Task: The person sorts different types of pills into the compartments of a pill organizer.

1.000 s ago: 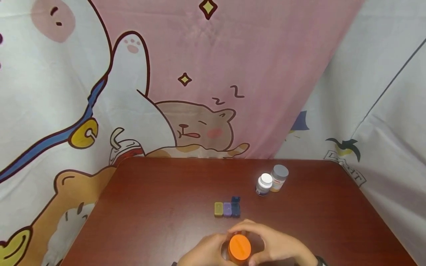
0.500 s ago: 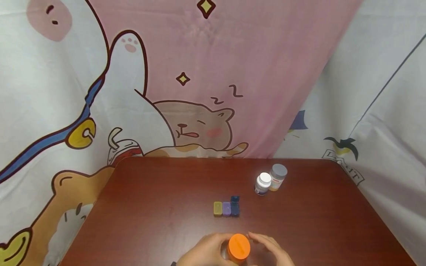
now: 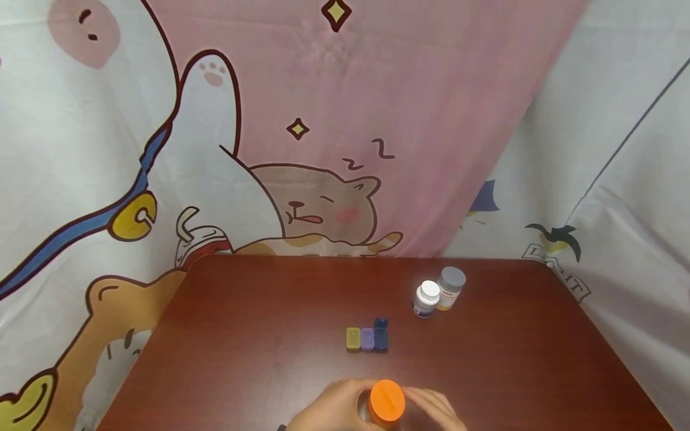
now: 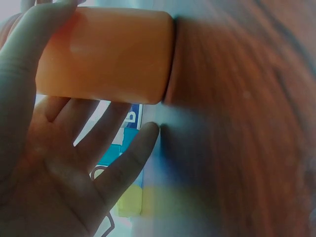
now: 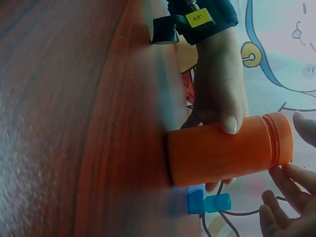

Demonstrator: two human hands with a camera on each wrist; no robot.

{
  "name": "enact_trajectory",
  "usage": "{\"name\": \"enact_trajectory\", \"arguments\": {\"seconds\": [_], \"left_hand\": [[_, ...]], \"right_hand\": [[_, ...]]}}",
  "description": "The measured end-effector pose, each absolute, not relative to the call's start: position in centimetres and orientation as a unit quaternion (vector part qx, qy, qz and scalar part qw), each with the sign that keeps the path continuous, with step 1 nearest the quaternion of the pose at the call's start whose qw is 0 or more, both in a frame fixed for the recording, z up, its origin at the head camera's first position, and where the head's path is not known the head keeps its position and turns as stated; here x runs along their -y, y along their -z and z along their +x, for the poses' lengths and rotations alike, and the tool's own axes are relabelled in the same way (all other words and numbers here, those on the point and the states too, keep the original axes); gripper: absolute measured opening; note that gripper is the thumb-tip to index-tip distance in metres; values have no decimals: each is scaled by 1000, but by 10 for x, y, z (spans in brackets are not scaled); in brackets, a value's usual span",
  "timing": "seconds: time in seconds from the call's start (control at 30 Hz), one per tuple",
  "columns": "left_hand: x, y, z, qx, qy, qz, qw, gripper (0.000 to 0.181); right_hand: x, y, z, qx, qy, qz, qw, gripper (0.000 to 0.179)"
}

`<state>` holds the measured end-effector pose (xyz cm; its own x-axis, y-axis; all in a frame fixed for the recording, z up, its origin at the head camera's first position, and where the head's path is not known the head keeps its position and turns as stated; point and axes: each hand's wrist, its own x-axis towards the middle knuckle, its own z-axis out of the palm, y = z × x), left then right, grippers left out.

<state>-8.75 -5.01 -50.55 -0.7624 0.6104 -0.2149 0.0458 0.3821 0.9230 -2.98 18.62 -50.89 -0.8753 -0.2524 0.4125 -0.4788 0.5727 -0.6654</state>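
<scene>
An orange bottle [image 5: 222, 150] with an orange screw cap [image 3: 387, 400] stands upright on the table near its front. My left hand [image 3: 336, 407] grips the bottle's body, with its thumb along one side and fingers behind it, as the left wrist view [image 4: 106, 57] also shows. Beside the cap is my right hand [image 3: 435, 408], fingers extended. In the right wrist view its fingertips [image 5: 277, 173] reach the cap's edge on one side, while the thumb stands slightly apart on the other. Beyond the hands lies a small pill box [image 3: 368, 339] of yellow, purple and dark blue compartments, the blue lid raised.
A white-capped bottle [image 3: 426, 298] and a grey-capped bottle [image 3: 451, 288] stand close together at the back right of the brown table [image 3: 259, 317]. Behind the table's far edge hangs a patterned cloth [image 3: 334, 90].
My right hand drew back from around the cap, then its fingers came in again at the cap's right side. The left hand and bottle stayed in place.
</scene>
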Motion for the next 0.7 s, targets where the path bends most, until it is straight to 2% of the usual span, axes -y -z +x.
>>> {"name": "enact_trajectory", "arguments": {"seconds": [0.1,0.3,0.57,0.7], "left_hand": [[51,505,-87,-781,-522,204,276,42],[51,507,-89,-786,-512,208,276,43],[52,509,-90,-784,-514,215,276,41],[53,511,-92,-798,-492,244,247,44]], "right_hand": [[-179,510,-31,856,-440,217,164,66],[-174,506,-40,829,-480,247,146,71],[-174,507,-59,781,-531,316,87,76],[-172,509,-71,737,-567,364,45,76]]}}
